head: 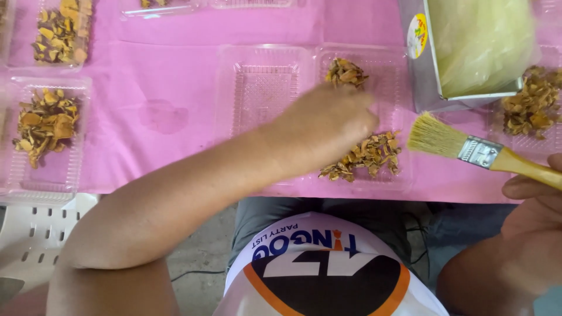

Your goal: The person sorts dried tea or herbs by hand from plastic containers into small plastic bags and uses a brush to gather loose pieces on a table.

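My left hand (328, 126) reaches across an open clear plastic clamshell tray (266, 88) and rests over its right half, fingers curled down among brown dried chips (366, 155); whether it grips any is hidden. A second small heap of chips (346, 72) lies at the tray's far end. My right hand (535, 187) holds the yellow wooden handle of a flat paintbrush (468, 146), whose pale bristles point left, just right of the tray.
A metal box (422, 82) lined with yellowish plastic stands at the far right, with more chips (530, 105) beside it. Other clear trays of chips (44, 126) sit at the left on the pink tablecloth (158, 70). A white plastic chair (41, 234) is lower left.
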